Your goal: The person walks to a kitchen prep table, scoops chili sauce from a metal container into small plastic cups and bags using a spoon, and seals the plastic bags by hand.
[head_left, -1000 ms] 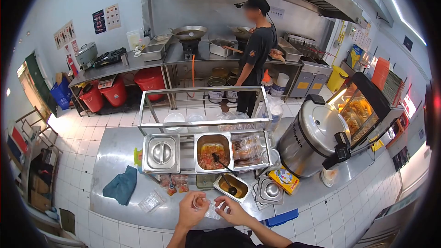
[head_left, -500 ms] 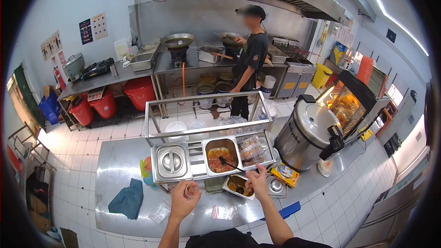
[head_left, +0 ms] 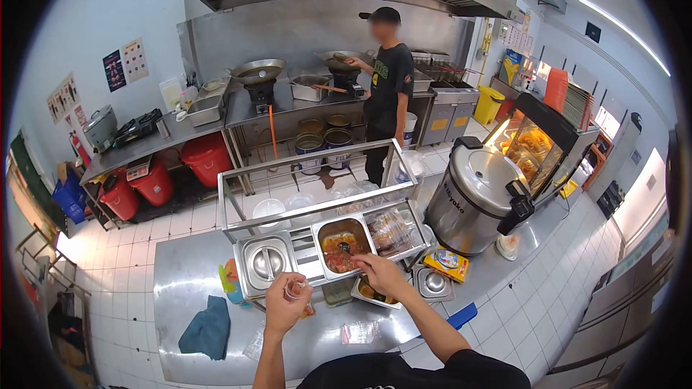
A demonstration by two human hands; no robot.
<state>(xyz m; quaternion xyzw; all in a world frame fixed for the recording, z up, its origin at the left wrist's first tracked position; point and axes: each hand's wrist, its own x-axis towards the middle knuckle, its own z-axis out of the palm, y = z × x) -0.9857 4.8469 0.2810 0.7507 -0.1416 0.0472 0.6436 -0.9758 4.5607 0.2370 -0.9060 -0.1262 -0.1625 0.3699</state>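
Both hands work: left hand (head_left: 287,307) pinches clear plastic bag (head_left: 297,290), right hand (head_left: 380,274) grips ladle (head_left: 349,250).

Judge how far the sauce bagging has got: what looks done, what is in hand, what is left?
Done: a small bag lies on the counter, contents unclear. In hand: the left hand holds a small clear bag up; the right hand grips the spoon in the open sauce pan. Left: no sauce shows in the held bag.
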